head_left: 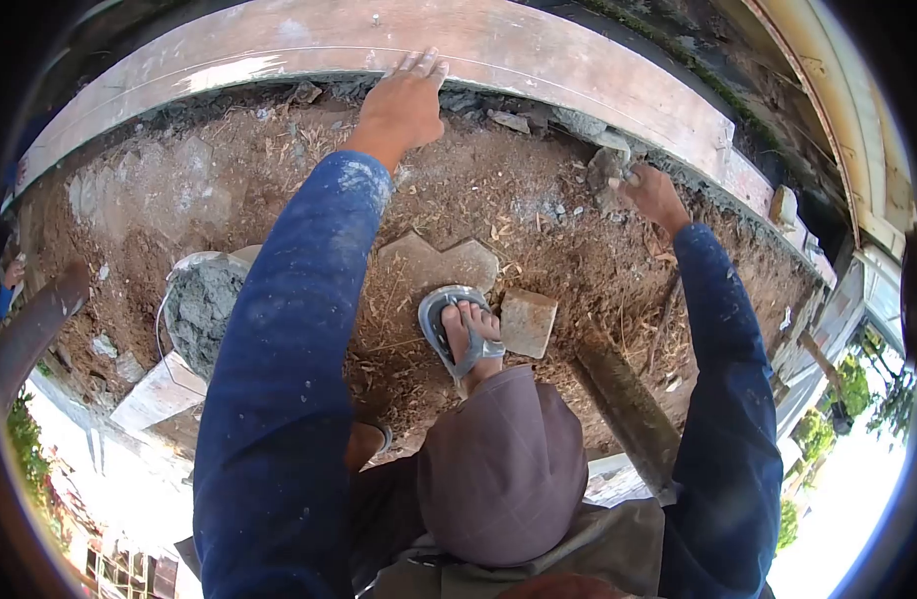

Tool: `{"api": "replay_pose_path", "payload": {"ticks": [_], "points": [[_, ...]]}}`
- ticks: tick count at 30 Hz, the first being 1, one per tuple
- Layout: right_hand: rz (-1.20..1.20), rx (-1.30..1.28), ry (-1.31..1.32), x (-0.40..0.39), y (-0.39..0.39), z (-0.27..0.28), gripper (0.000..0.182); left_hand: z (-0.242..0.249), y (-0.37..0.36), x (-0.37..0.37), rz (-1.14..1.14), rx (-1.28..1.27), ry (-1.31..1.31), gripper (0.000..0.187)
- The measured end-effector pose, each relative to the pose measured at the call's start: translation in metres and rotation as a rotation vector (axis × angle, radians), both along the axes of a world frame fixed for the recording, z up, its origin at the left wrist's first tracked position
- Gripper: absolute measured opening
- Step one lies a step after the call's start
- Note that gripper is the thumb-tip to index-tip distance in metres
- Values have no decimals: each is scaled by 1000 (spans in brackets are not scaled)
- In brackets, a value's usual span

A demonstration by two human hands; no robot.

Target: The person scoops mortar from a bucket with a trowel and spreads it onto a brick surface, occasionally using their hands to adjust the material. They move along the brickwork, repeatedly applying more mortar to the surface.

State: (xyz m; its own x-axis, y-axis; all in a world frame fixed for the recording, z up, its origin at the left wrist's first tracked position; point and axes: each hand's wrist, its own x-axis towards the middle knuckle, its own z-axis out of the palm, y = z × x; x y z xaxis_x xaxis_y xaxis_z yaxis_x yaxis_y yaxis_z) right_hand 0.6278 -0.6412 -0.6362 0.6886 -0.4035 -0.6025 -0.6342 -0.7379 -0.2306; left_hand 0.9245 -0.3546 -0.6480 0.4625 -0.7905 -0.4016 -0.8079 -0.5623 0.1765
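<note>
My left hand (404,105) lies with its fingers stretched out over the lower edge of a long pale board (538,50), which curves across the top of the head view. A thin string runs along the board's face. At the right, my right hand (658,197) has its fingers closed on a rough grey lump (606,176), like stone or mortar, close beside the board. Grey mortar and stones (580,124) line the board's lower edge near it. Both sleeves are blue with pale splashes.
A bucket of wet mortar (201,311) stands left of my left arm. By my sandalled foot (466,329) are a square block (527,321) and a zigzag-edged paver (424,265). A beam (628,404) lies on the soil at right. Part of another person's hand (13,273) shows far left.
</note>
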Motion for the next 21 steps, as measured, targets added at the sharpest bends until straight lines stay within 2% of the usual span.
{"api": "replay_pose_path", "payload": {"ticks": [2, 4, 8, 11, 21], "points": [[31, -31, 20, 6, 3, 5, 46, -1, 0, -1, 11, 11, 17, 71], [-57, 23, -24, 0, 3, 7, 47, 1, -4, -1, 30, 63, 43, 71], [-1, -45, -46, -1, 12, 13, 48, 3, -4, 1, 40, 78, 60, 72], [-122, -63, 53, -6, 25, 27, 47, -1, -6, 2, 54, 82, 77, 71], [-211, -81, -152, -38, 46, 8, 50, -1, -7, 0, 89, 93, 82, 70]]}}
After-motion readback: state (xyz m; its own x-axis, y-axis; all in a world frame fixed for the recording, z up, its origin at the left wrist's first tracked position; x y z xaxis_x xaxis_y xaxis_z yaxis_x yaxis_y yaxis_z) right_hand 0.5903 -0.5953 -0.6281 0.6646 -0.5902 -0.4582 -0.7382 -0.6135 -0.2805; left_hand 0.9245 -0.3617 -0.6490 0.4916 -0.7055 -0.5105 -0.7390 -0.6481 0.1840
